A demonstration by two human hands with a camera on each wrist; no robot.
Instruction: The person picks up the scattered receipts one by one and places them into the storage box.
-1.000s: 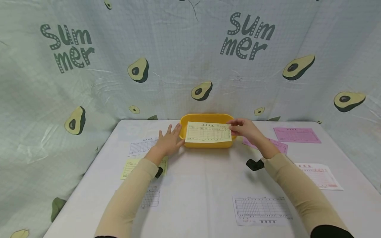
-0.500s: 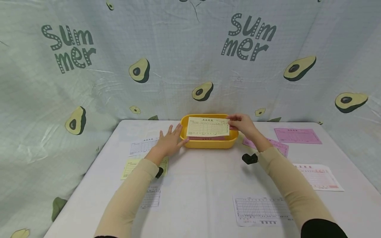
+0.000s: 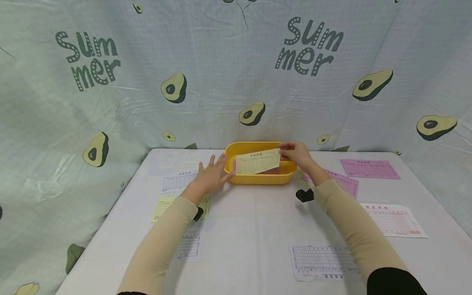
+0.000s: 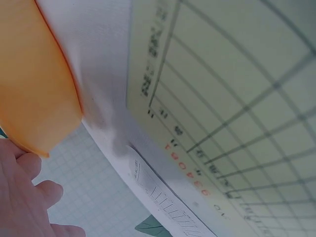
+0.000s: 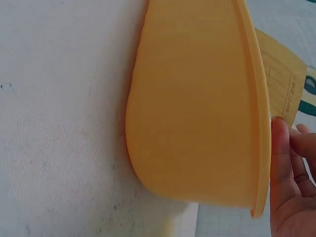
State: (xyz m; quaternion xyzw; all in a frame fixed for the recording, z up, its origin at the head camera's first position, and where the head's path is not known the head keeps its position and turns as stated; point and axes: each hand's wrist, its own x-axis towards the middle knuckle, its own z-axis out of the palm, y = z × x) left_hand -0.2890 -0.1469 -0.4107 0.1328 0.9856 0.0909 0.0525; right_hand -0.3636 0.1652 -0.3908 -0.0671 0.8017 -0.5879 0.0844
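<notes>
1. Right hand (image 3: pixel 298 155): closed in a pinch on the right end of a pale yellow slip (image 3: pixel 258 162), thumb and fingertips gripping near the corner. The right wrist view shows this grip just beyond the basin's rim.
2. Pale yellow slip: located at the opening of the yellow basin (image 3: pixel 259 179), printed side toward the head camera, tilted with its right end higher than its left. Whether its lower edge touches the basin cannot be told.
3. Left hand (image 3: pixel 209 177): not gripping; fingers spread, at the left end of the basin. The left wrist view shows fingertips against the rim.
4. Basin contents: pink paper (image 3: pixel 271 171) lies inside, partly covered by the held slip; the number of sheets cannot be told.
5. Right part of the white table (image 3: pixel 254 229): 2 pink forms, the far pink form (image 3: pixel 370 169) lying flat and the near pink form (image 3: pixel 343 182) partly behind the right forearm; then a red-printed form (image 3: pixel 394 220) and, nearer the person, a blue-grid form (image 3: pixel 324 262).
6. Left part: a far white form (image 3: pixel 178 182), a yellow form (image 3: pixel 162 208) partly under the left forearm's line of sight, and a near white form (image 3: pixel 189 243).
</notes>
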